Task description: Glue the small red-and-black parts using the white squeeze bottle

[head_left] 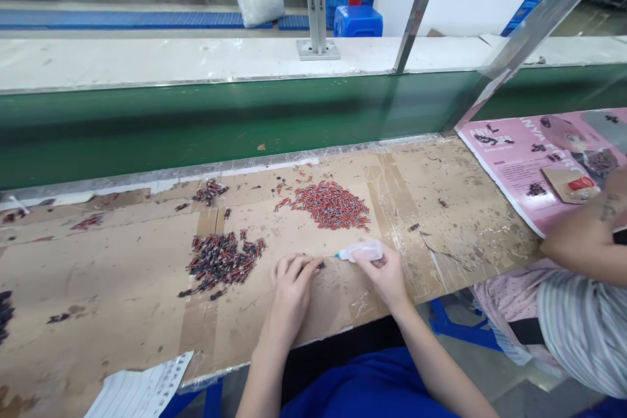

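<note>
1. Squeeze bottle [363, 251]: gripped by the right hand [386, 274] near the table [122, 268]; probably light, soft-walled; hold its body, sparing the thin nozzle [336, 256].
2. Small dark part [321, 266]: at the left hand [292, 284]'s fingertips, pinched or not I cannot tell; likely light, stiff.

And here are the bare left hand [292, 277] and right hand [386, 274], slim-fingered, and behind them slender forearms [435, 359], uncovered as far as they show. Below the hands, vivid blue now: a plain, softly creased garment [372, 392]! And closer to the hands, just beyond that blue, sits black cloth [337, 353], dark and unpatterned.
</note>
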The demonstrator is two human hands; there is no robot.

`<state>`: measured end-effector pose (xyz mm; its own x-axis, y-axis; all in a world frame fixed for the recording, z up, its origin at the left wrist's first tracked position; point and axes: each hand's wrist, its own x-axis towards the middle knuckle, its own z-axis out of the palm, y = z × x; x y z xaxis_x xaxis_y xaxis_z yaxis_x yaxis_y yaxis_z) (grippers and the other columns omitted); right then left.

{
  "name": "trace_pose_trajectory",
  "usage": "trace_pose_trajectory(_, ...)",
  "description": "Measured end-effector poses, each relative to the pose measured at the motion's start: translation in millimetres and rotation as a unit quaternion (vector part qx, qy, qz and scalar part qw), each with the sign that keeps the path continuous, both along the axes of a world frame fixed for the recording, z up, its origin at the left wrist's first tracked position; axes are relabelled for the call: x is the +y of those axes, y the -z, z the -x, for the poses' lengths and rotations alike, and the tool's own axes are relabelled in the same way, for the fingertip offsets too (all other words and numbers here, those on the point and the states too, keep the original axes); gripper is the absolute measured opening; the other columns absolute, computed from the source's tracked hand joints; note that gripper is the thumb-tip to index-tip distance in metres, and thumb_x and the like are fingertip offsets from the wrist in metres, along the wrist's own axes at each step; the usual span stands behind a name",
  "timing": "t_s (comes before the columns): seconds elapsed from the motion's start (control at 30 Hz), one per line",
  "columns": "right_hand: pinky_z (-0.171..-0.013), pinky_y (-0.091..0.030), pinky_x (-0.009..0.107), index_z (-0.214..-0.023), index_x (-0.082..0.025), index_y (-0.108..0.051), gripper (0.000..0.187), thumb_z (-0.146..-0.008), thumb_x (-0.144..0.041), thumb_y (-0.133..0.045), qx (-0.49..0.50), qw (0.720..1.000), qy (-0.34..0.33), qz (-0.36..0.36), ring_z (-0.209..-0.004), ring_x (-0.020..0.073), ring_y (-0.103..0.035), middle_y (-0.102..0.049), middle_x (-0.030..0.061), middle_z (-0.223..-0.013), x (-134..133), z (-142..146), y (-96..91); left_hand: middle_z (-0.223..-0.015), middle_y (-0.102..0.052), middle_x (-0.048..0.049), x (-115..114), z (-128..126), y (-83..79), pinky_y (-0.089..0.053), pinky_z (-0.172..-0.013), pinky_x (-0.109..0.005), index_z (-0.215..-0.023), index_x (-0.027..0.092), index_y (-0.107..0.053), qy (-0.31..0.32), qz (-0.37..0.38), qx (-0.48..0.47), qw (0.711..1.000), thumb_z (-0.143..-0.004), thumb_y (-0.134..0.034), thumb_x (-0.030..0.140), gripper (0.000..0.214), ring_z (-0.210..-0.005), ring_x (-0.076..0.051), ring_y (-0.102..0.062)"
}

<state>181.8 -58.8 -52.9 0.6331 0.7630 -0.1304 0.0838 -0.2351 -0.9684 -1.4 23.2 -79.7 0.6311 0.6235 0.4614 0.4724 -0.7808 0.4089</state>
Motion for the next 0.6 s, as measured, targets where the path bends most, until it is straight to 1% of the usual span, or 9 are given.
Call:
trace_pose_trajectory(0.07, -0.065, -0.054, 0.035, -0.112, -0.018, -0.068, 0.053, -0.07, -0.05, -0.072, -0.087, 0.994, -0.005, 0.063, -0.066, 0.0226, -0.067, -0.073, 0.0078, -0.084, -4.0, -2.8, -6.4, -0.09, -0.071, -0.0046, -0.5, 3.9, -6.4, -0.045, -0.077, -0.034, -0.104, 0.025, -0.067, -0.004, -0.009, -0.021, 1.0, -0.092, -0.051, 0.015, 0.022, -0.087, -0.021, -0.057)
trace_pose_trajectory(0.1, -0.068, -0.054, 0.037, -0.117, -0.02, -0.067, 0.054, -0.072, -0.051, -0.07, -0.143, 0.986, 0.0, 0.09, -0.07, 0.0236, -0.067, -0.073, 0.0081, -0.087, -5.2, -5.2, -10.0, -0.089, -0.069, -0.0048, -1.2, 5.1, -11.1, -0.046, -0.076, -0.033, -0.103, 0.024, -0.066, -0.008, -0.011, -0.034, 0.999, -0.092, -0.05, 0.014, 0.022, -0.086, -0.02, -0.057)
trace_pose_trajectory(0.17, -0.079, -0.052, 0.041, -0.114, -0.022, -0.069, 0.048, -0.079, -0.054, -0.063, -0.257, 0.959, 0.028, 0.118, -0.085, 0.0279, -0.067, -0.072, 0.0109, -0.094, -4.1, -13.7, -16.5, -0.086, -0.067, -0.0046, -2.9, 5.7, -21.1, -0.048, -0.076, -0.031, -0.099, 0.022, -0.065, -0.015, -0.013, -0.061, 0.998, -0.093, -0.048, 0.012, 0.021, -0.085, -0.019, -0.056)
trace_pose_trajectory(0.23, -0.086, -0.049, 0.044, -0.103, -0.02, -0.074, 0.045, -0.083, -0.056, -0.056, -0.327, 0.936, 0.05, 0.121, -0.097, 0.0314, -0.064, -0.07, 0.0142, -0.1, 2.5, -26.5, -21.0, -0.085, -0.066, -0.0041, -4.3, 4.3, -28.8, -0.049, -0.075, -0.03, -0.095, 0.021, -0.063, -0.009, -0.006, -0.084, 0.996, -0.094, -0.047, 0.012, 0.019, -0.084, -0.018, -0.057)
trace_pose_trajectory(0.3, -0.084, -0.049, 0.043, -0.092, -0.018, -0.076, 0.047, -0.086, -0.057, -0.05, -0.32, 0.94, 0.024, 0.119, -0.093, 0.0308, -0.065, -0.071, 0.0146, -0.096, 13.3, -41.1, -24.0, -0.084, -0.066, -0.0035, -5.3, 1.6, -32.3, -0.051, -0.074, -0.028, -0.093, 0.021, -0.061, 0.011, 0.016, -0.105, 0.994, -0.094, -0.046, 0.013, 0.017, -0.083, -0.017, -0.06)
trace_pose_trajectory(0.37, -0.077, -0.05, 0.039, -0.082, -0.018, -0.075, 0.05, -0.089, -0.056, -0.042, -0.265, 0.955, -0.051, 0.119, -0.081, 0.0279, -0.067, -0.074, 0.0121, -0.085, 24.8, -54.1, -26.4, -0.083, -0.066, -0.0033, -6.9, -1.5, -32.5, -0.053, -0.074, -0.028, -0.093, 0.02, -0.061, 0.027, 0.046, -0.126, 0.991, -0.095, -0.046, 0.014, 0.017, -0.083, -0.016, -0.062)
trace_pose_trajectory(0.43, -0.067, -0.049, 0.036, -0.074, -0.019, -0.073, 0.051, -0.087, -0.056, -0.041, -0.232, 0.958, -0.115, 0.126, -0.073, 0.0278, -0.068, -0.075, 0.0102, -0.077, 33.9, -64.9, -27.7, -0.082, -0.067, -0.0036, -9.4, -4.4, -31.9, -0.054, -0.073, -0.027, -0.093, 0.02, -0.061, 0.033, 0.071, -0.143, 0.987, -0.095, -0.045, 0.014, 0.017, -0.081, -0.016, -0.064)
trace_pose_trajectory(0.53, -0.062, -0.048, 0.035, -0.067, -0.02, -0.072, 0.048, -0.078, -0.058, -0.046, -0.235, 0.955, -0.126, 0.131, -0.073, 0.0307, -0.069, -0.076, 0.0102, -0.076, 42.1, -82.1, -22.2, -0.08, -0.068, -0.0051, -12.6, -8.4, -32.1, -0.055, -0.072, -0.026, -0.093, 0.018, -0.062, 0.023, 0.094, -0.15, 0.984, -0.097, -0.043, 0.017, 0.02, -0.08, -0.015, -0.065)
trace_pose_trajectory(0.6, -0.06, -0.049, 0.037, -0.071, -0.023, -0.075, 0.045, -0.07, -0.06, -0.051, -0.256, 0.951, -0.113, 0.133, -0.073, 0.0326, -0.07, -0.077, 0.0096, -0.076, 46.7, -96.2, -12.7, -0.081, -0.069, -0.0067, -13.7, -11.2, -32.6, -0.056, -0.072, -0.026, -0.094, 0.016, -0.064, 0.015, 0.097, -0.142, 0.985, -0.098, -0.042, 0.02, 0.023, -0.081, -0.016, -0.065)
